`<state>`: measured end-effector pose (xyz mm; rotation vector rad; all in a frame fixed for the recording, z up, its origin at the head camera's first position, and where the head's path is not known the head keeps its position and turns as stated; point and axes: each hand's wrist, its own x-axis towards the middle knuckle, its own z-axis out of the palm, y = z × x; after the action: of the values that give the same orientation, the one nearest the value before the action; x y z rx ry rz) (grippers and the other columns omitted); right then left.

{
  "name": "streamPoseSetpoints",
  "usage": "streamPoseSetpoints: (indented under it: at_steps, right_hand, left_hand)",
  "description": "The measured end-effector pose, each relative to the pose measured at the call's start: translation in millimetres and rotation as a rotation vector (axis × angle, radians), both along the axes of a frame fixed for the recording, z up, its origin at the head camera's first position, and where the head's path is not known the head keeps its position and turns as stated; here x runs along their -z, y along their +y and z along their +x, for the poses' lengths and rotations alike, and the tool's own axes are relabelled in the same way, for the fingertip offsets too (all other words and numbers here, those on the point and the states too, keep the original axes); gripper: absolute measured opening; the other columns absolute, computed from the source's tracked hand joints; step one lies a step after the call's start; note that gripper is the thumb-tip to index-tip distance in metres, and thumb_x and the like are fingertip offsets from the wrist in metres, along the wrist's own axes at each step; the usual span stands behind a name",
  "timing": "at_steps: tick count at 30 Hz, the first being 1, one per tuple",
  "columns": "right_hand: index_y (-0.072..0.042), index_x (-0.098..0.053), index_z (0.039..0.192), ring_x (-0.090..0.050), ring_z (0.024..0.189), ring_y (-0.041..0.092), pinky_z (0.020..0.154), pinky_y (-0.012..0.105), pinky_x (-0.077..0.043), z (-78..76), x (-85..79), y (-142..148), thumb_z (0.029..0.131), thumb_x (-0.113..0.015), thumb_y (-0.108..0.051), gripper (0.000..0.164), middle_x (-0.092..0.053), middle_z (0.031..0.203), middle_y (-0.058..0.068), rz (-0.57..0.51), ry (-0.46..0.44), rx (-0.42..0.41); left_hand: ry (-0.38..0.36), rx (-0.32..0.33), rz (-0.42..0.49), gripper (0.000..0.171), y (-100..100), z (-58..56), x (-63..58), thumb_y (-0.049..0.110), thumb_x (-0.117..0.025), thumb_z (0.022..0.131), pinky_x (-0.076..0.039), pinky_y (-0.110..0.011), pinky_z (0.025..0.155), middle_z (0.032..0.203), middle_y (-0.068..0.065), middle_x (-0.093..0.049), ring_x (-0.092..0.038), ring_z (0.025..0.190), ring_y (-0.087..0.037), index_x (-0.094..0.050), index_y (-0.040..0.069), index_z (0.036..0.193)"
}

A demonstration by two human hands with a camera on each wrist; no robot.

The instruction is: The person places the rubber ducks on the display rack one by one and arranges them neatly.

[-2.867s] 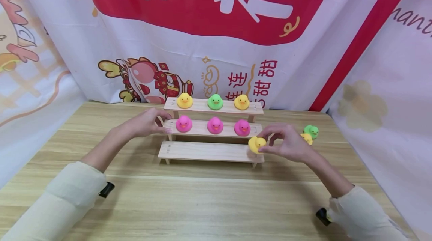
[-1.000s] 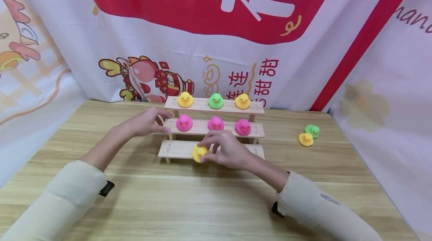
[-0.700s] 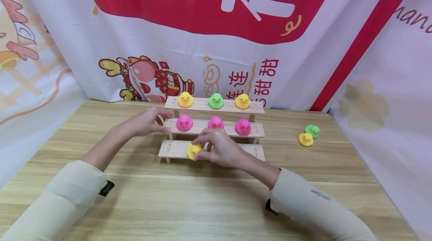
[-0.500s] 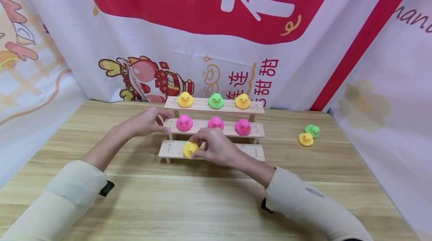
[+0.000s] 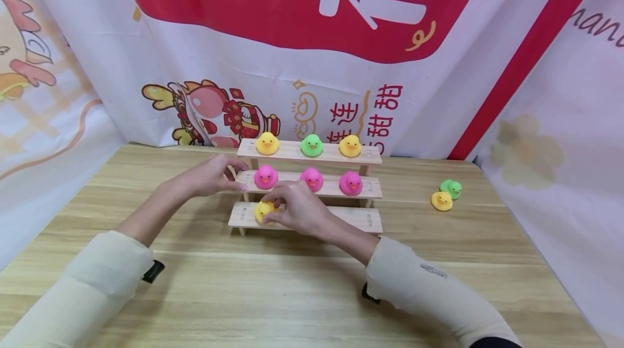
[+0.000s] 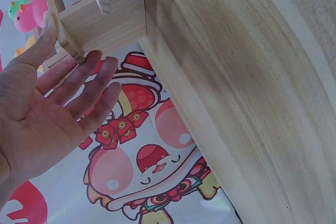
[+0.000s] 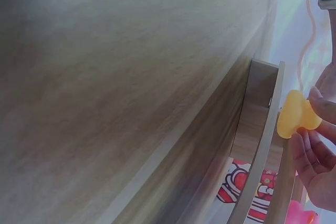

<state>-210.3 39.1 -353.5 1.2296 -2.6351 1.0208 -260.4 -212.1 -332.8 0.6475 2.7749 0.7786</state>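
Observation:
A three-tier wooden display stand stands on the table by the back cloth. At its left end my left hand grips the middle tier. The left wrist view shows that thumb on the board's top and fingers beneath. My right hand pinches a yellow rubber duck at the left part of the lowest tier. In the right wrist view this duck sits between thumb and fingers at the board's edge; whether its base touches the board I cannot tell. Three pink ducks line the middle tier.
On the top tier are a yellow duck, a green duck and another yellow duck. To the right, a green duck and a yellow duck lie close together on the wooden table. Printed cloth hangs behind.
My right hand has carried the yellow duck leftward along the lowest tier, from its right end to its left part. My left hand has stayed at the stand's left end.

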Motion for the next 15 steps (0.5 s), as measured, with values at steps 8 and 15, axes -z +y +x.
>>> streamPoseSetpoints:
  at_steps: [8, 15]
  right_hand:
    - [-0.005, -0.081, 0.106, -0.068, 0.079, 0.014, 0.068, 0.013, -0.053, -2.8, 3.0, -6.6, 0.081, -0.09, -0.024, 0.033, -0.078, 0.101, 0.006, 0.022, -0.001, 0.023]
    - [-0.006, -0.081, 0.108, -0.068, 0.079, 0.013, 0.068, 0.012, -0.052, -4.3, 5.8, -8.0, 0.081, -0.09, -0.025, 0.034, -0.079, 0.102, 0.006, 0.032, 0.013, 0.018]
  left_hand:
    - [-0.007, 0.006, 0.0, 0.048, 0.0, 0.1, -0.8, 0.019, -0.081, 0.092, -0.06, -0.045, 0.092, 0.121, -0.021, -0.069, -0.069, 0.1, -0.029, -0.066, -0.008, 0.129]
    - [-0.005, 0.009, 0.001, 0.047, 0.1, 0.8, -1.4, 0.018, -0.081, 0.092, -0.06, -0.045, 0.091, 0.12, -0.021, -0.069, -0.068, 0.1, -0.029, -0.066, -0.008, 0.128]
